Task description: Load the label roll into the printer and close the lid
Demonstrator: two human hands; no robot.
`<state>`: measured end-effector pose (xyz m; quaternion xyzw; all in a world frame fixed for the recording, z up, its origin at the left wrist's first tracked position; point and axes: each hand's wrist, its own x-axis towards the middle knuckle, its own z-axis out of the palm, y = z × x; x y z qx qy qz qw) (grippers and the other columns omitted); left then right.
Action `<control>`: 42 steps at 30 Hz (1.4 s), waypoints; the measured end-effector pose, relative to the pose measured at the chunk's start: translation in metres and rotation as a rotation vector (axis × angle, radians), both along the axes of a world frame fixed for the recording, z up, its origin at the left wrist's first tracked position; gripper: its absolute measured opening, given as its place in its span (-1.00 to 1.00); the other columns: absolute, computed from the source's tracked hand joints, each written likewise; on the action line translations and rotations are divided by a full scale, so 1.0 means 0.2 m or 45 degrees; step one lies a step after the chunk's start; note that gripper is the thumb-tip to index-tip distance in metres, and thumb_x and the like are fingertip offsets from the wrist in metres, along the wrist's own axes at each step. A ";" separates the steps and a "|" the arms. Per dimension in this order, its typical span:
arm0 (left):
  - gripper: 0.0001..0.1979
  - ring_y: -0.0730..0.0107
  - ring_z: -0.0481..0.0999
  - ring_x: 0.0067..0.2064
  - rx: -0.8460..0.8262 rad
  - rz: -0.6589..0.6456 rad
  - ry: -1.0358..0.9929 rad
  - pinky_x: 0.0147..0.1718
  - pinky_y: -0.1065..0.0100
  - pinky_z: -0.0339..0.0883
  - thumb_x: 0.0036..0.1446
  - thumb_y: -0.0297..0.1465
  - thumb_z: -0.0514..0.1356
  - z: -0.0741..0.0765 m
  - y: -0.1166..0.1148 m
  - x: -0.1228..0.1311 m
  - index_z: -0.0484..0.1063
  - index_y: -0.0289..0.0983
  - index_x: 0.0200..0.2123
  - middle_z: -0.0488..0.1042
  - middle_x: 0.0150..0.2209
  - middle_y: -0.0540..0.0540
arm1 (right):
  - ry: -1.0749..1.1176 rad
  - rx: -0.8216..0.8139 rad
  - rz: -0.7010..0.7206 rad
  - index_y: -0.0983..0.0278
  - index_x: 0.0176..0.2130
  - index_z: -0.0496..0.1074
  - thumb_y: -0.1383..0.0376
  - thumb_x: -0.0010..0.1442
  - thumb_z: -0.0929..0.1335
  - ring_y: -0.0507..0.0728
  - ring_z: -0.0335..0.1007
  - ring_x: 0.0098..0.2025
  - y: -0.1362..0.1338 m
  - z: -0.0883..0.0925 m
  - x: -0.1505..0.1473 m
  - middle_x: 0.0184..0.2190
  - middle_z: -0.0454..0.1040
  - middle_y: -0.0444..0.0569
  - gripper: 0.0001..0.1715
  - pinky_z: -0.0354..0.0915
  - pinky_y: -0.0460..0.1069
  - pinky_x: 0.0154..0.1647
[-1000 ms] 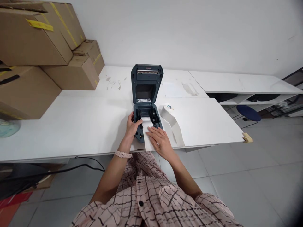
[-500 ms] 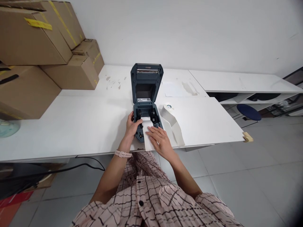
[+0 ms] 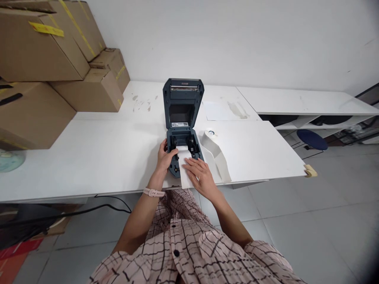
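A dark blue-grey label printer (image 3: 181, 103) stands on the white table with its lid tipped up and back. A white label strip (image 3: 184, 157) runs out of its lower body towards me and reaches the table's front edge. My left hand (image 3: 164, 158) grips the printer's left side, thumb over the rim near the strip and fingers along the outer wall. Flat on the strip lies my right hand (image 3: 200, 176), its fingers stretched out. Right of the printer a label roll (image 3: 211, 134) rests on the table, a loose length (image 3: 220, 161) curling towards the front edge.
Cardboard boxes (image 3: 41, 47) are stacked at the left, near a translucent greenish object (image 3: 11, 161). A white sheet (image 3: 217, 111) lies behind the roll. A blue stool (image 3: 311, 140) stands right of the table, whose front corner has a padded guard (image 3: 310, 170). A black cable (image 3: 97, 208) hangs below.
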<state>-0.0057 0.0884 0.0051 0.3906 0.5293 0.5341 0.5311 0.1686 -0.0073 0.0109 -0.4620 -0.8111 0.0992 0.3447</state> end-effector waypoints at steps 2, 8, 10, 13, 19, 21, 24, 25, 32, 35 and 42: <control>-0.24 0.04 0.45 0.25 0.012 0.001 -0.010 0.19 0.10 0.36 -0.04 -0.43 0.38 0.00 0.00 0.00 0.29 -0.23 0.27 0.40 0.28 -0.27 | 0.002 0.007 0.002 0.17 0.15 0.50 0.30 0.47 0.25 0.23 0.38 0.31 0.00 0.00 0.00 0.24 0.50 -0.01 -0.64 0.24 0.27 0.35; -0.24 0.02 0.44 0.25 0.010 -0.005 -0.001 0.18 0.09 0.36 -0.04 -0.42 0.38 0.00 0.00 0.00 0.29 -0.22 0.27 0.40 0.27 -0.26 | 0.015 -0.014 0.001 0.13 0.16 0.50 0.29 0.47 0.24 0.22 0.38 0.31 0.00 0.00 0.00 0.24 0.50 -0.02 -0.63 0.23 0.28 0.36; -0.23 0.02 0.44 0.25 0.011 -0.004 -0.007 0.19 0.09 0.35 -0.03 -0.42 0.38 0.00 0.00 0.00 0.28 -0.23 0.28 0.40 0.27 -0.27 | 0.020 -0.020 -0.001 0.12 0.16 0.50 0.29 0.47 0.24 0.23 0.38 0.31 0.00 0.00 0.00 0.24 0.50 -0.02 -0.62 0.23 0.29 0.36; -0.23 0.01 0.43 0.26 0.011 -0.006 -0.011 0.20 0.07 0.35 -0.03 -0.41 0.38 0.00 0.00 0.00 0.29 -0.23 0.28 0.40 0.26 -0.27 | 0.020 -0.021 -0.001 0.12 0.17 0.50 0.29 0.47 0.24 0.23 0.38 0.31 0.00 0.00 0.00 0.24 0.50 -0.01 -0.62 0.23 0.29 0.36; -0.24 0.00 0.44 0.26 0.019 -0.018 -0.008 0.19 0.06 0.36 -0.03 -0.39 0.41 -0.02 0.01 -0.01 0.31 -0.18 0.27 0.39 0.28 -0.24 | 0.006 -0.007 -0.003 0.13 0.16 0.49 0.30 0.47 0.24 0.22 0.37 0.32 0.00 0.00 0.00 0.24 0.50 -0.02 -0.63 0.23 0.28 0.35; -0.24 0.01 0.43 0.26 0.030 -0.015 -0.006 0.20 0.06 0.35 -0.04 -0.39 0.41 -0.03 0.01 -0.01 0.32 -0.18 0.27 0.40 0.28 -0.23 | 0.004 0.005 -0.003 0.14 0.16 0.49 0.30 0.47 0.24 0.22 0.38 0.31 0.00 0.00 0.00 0.23 0.51 -0.02 -0.63 0.24 0.28 0.35; -0.24 0.01 0.43 0.26 0.027 -0.010 0.002 0.21 0.06 0.34 -0.04 -0.40 0.40 -0.03 0.01 -0.01 0.31 -0.19 0.26 0.40 0.27 -0.24 | 0.001 0.015 -0.004 0.15 0.16 0.49 0.30 0.47 0.25 0.22 0.39 0.31 0.00 0.00 0.00 0.23 0.51 -0.01 -0.63 0.24 0.27 0.35; -0.24 0.01 0.43 0.26 0.022 -0.009 0.004 0.21 0.06 0.34 -0.04 -0.40 0.40 -0.02 0.01 -0.01 0.31 -0.19 0.27 0.40 0.27 -0.24 | 0.000 0.015 -0.004 0.15 0.16 0.49 0.30 0.47 0.25 0.22 0.38 0.31 0.00 0.00 0.00 0.23 0.51 -0.01 -0.64 0.24 0.27 0.35; -0.22 0.00 0.42 0.28 -0.009 -0.015 0.001 0.23 0.05 0.32 -0.04 -0.41 0.40 0.00 0.01 0.00 0.29 -0.21 0.28 0.38 0.29 -0.26 | 0.010 0.006 -0.006 0.14 0.16 0.50 0.30 0.47 0.25 0.21 0.38 0.31 0.01 0.00 0.00 0.23 0.51 -0.01 -0.63 0.23 0.27 0.36; -0.22 0.02 0.44 0.26 -0.031 -0.009 -0.005 0.22 0.06 0.34 -0.03 -0.41 0.41 0.02 0.01 0.00 0.28 -0.21 0.28 0.39 0.29 -0.26 | 0.011 -0.011 0.000 0.15 0.16 0.50 0.30 0.47 0.25 0.22 0.37 0.32 0.00 -0.01 0.00 0.24 0.50 -0.01 -0.63 0.24 0.28 0.36; -0.14 0.03 0.34 0.35 -0.016 -0.100 0.017 0.24 0.10 0.33 0.07 -0.19 0.41 0.00 -0.34 0.01 0.16 -0.05 0.39 0.32 0.36 -0.19 | 0.178 -0.208 0.166 0.00 0.20 0.48 0.21 0.45 0.30 0.24 0.38 0.32 0.00 0.14 0.10 0.20 0.53 -0.07 -0.61 0.31 0.35 0.33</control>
